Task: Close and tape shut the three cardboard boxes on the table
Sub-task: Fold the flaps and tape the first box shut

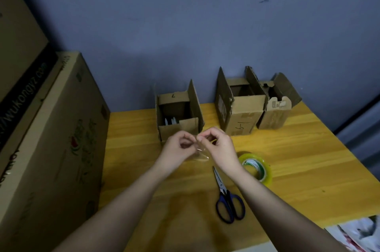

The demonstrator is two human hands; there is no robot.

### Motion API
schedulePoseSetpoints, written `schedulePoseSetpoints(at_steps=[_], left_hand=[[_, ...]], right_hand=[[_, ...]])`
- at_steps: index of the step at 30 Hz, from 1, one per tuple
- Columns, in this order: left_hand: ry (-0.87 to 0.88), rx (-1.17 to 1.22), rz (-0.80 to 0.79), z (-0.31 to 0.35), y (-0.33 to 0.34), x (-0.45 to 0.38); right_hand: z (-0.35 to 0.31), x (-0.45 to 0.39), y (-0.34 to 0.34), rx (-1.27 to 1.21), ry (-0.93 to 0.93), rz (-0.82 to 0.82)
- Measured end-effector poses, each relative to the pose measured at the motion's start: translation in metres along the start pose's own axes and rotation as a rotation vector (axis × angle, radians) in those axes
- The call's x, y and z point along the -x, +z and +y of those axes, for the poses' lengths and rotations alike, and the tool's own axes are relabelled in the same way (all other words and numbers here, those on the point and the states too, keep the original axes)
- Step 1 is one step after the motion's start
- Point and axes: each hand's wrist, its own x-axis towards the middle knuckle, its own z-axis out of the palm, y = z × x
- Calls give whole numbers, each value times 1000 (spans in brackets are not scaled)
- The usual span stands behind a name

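Note:
Three small cardboard boxes stand open at the back of the yellow wooden table (287, 149): a left box (174, 130) with white items inside, a middle box (240, 116) marked "6-1", and a right box (275, 112). All have flaps up. Just in front of the left box, my left hand (181, 149) and my right hand (218, 146) meet, both pinching a short strip of clear tape (202, 156) that hangs between them. A tape roll (258, 168) lies to the right of my right wrist. Blue-handled scissors (227, 198) lie below it, blades shut.
Large cardboard cartons (51, 149) are stacked along the table's left edge. A blue wall stands behind the boxes. A printed sheet (357, 233) lies at the near right corner.

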Motion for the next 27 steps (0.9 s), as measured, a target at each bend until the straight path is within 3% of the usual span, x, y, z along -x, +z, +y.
schedulePoseSetpoints(at_steps=[7, 12, 14, 17, 22, 27], left_hand=[[-126, 127, 248, 13, 5, -12], [-267, 226, 286, 22, 1, -17], [-243, 150, 241, 23, 2, -16], [-237, 91, 211, 14, 8, -9], [-272, 280, 262, 8, 9, 8], [-210, 522, 316, 14, 10, 14]], right_hand=[[-10, -25, 3, 27, -95, -14], [-7, -38, -8, -103, -71, -50], [-11, -43, -13, -170, -53, -108], [-18, -61, -22, -304, -2, -26], [-26, -77, -23, -268, 7, -205], [-27, -72, -15, -279, -13, -196]])
